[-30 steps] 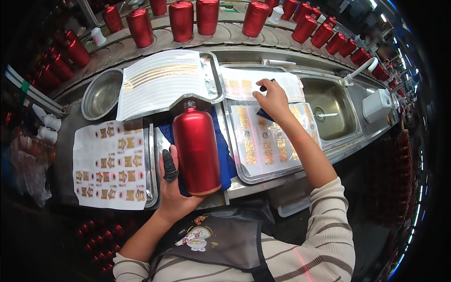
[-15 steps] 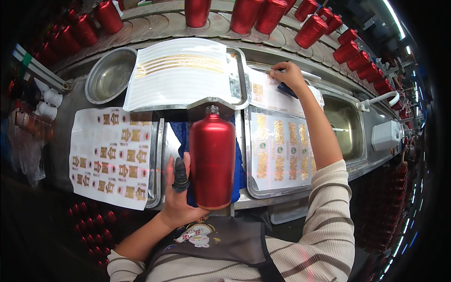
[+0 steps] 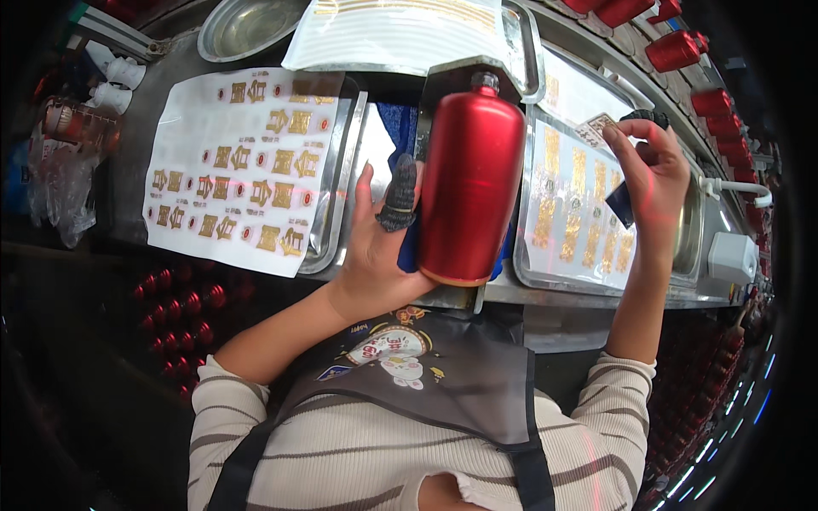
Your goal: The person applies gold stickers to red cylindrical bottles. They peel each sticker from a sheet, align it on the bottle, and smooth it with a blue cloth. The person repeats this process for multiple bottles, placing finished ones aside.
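Observation:
A shiny red bottle (image 3: 473, 187) with a bare threaded neck lies tilted against a dark angled holder (image 3: 477, 65). My left hand (image 3: 379, 247) is at its lower left side, fingers stretched upward and apart, the thumb side touching near the base. One finger wears a black ribbed cover (image 3: 397, 194). At the right, my right hand (image 3: 654, 170) pinches a small patterned decal (image 3: 599, 129) between thumb and finger. A flat dark blue piece (image 3: 621, 204) sticks out below the same palm. The decal hangs above a sheet of gold decal strips (image 3: 558, 247).
On the left, a white sheet of gold character decals (image 3: 223, 166) overhangs a metal tray (image 3: 322, 247). A steel basin (image 3: 247, 30) and a striped sheet (image 3: 383, 38) stand behind. Red bottles (image 3: 676, 53) line the far right; a faucet (image 3: 733, 189) and a white container (image 3: 733, 258) sit at the right.
My right hand has come back from the far sheet toward me, now with a decal lifted in its fingers. The view has shifted; my left hand stays by the bottle.

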Tool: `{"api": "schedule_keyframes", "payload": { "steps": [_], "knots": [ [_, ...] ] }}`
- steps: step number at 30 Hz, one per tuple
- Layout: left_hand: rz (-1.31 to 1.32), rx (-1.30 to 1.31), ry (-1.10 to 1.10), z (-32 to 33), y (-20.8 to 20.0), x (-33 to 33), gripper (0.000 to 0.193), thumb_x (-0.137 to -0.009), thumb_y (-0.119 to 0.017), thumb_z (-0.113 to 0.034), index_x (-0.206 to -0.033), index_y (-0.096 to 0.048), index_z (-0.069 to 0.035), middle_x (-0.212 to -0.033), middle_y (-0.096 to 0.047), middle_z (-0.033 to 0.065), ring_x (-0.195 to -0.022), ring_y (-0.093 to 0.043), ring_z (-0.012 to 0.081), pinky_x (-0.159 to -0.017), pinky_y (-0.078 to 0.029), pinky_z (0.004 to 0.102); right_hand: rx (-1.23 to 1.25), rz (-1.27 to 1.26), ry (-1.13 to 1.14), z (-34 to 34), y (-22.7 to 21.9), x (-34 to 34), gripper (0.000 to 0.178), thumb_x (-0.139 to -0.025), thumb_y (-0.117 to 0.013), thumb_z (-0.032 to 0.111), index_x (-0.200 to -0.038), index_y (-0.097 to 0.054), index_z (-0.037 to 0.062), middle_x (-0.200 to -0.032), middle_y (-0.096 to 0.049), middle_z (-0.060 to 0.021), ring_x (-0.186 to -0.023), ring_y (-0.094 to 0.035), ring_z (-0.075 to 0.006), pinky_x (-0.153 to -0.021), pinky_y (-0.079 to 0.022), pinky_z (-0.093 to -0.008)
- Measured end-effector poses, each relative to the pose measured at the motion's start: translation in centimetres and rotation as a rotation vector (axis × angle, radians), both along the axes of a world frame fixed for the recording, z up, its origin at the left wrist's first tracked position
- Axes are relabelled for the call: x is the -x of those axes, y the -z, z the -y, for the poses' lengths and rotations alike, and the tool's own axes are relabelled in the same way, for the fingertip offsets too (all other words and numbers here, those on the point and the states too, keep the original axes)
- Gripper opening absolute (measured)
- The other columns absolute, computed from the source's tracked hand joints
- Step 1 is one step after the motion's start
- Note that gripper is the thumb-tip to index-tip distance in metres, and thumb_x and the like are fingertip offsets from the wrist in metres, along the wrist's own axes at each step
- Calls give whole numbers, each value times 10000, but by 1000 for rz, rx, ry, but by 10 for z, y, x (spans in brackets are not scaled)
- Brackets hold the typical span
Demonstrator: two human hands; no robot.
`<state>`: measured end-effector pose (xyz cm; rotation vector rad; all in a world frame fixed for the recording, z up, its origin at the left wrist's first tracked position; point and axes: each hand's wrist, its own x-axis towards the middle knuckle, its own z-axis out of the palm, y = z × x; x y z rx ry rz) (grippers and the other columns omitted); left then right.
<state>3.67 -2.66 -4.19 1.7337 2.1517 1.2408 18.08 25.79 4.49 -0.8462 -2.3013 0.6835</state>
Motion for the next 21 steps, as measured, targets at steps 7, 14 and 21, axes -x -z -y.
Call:
{"api": "schedule_keyframes", "payload": {
  "steps": [7,14,21],
  "knots": [
    [-83,-40,-44,-2,-9,-7,879,-745,-850,-341,-1426,-437,31,-1485,-440,217,-1366,-446,353,-1189,-99,551,140,83,-186,79,-49,-14,109,-794,-791,90,-802,-696,38,-590,-513,98,-531,-377,20,-801,-322,-202],
    [108,78,24,-1,-4,-4,760,-775,-807,-351,-1405,-503,-54,-1526,-391,197,-1401,-389,348,-1171,-54,612,423,33,-412,96,-41,23,172,-738,-834,119,-767,-693,25,-605,-513,80,-505,-376,10,-499,-258,-171],
    [402,-110,17,-6,-22,4,842,-814,-804,-331,-1395,-372,100,-1427,-454,268,-1314,-471,317,-1132,-268,493,274,59,-419,88,-13,42,134,-776,-796,111,-816,-708,18,-783,-524,40,-580,-362,-22,-523,-280,-215]
  ]
}}
